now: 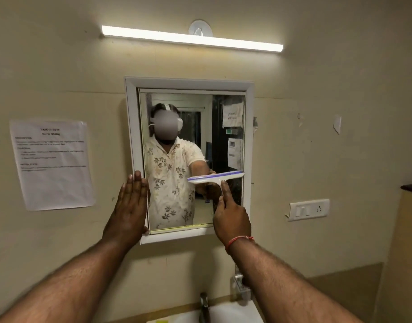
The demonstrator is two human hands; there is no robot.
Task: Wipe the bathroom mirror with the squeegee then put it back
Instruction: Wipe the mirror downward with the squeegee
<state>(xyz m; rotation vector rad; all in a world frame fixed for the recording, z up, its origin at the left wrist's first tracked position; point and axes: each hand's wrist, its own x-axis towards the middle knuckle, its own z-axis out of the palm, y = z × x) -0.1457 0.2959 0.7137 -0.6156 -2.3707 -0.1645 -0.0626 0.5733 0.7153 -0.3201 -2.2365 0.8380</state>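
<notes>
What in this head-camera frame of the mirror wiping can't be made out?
- Squeegee handle: hidden inside the right hand; the grip itself is not visible.
- Paper notice on the wall: print too small and blurred to read.
- Sink and tap: cut off by the bottom edge.
- Where the squeegee is stored: not recognisable.
- Mirror lower left edge: covered by the flat left hand.

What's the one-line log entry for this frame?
phase: wiping | right hand: holds squeegee on mirror | left hand: flat on frame

Single head-worn view faces the wall mirror (191, 159) straight on, at arm's reach.
</notes>
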